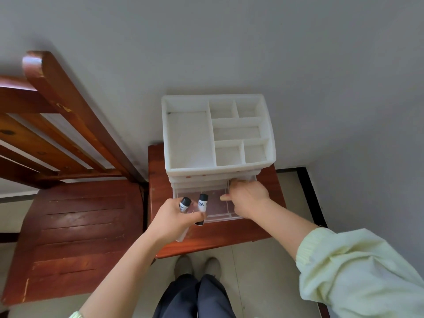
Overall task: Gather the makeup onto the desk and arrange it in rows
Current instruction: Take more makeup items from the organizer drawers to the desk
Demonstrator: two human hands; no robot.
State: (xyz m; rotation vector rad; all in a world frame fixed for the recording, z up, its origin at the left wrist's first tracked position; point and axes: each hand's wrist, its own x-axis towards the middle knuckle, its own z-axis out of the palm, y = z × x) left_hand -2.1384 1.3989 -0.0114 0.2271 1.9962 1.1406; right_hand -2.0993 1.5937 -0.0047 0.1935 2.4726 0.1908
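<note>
While the left grip [176,216] is closed around two makeup tubes, it hovers over the front left corner of a clear drawer [226,217] pulled out from a white organiser [213,97]. The left tube [185,204] and the right tube [202,203] are both white with black caps and dark lettering. They stick up from the fist with caps pointing away from the person, splayed a little apart. The lower end of the right tube pokes out below the thumb.

The right grip [249,198] lies on the right side of the same open drawer, just beside the tubes but not touching them. Its thumb points left across the drawer. Its fingers bend forward toward the organiser's front, where a second, narrower drawer seems to sit; the fingertips are hidden, so I cannot tell whether this grip holds anything.

The organiser stands on a small reddish wooden desk [218,239] against a grey wall. Its top tray is divided into one large compartment on the left and five smaller ones on the right.

A wooden chair [75,226] stands to the left of the desk. A pale yellow sleeve [358,271] covers the right arm. Dark trousers [195,297] and light shoes [183,265] show below, on a tiled floor.
</note>
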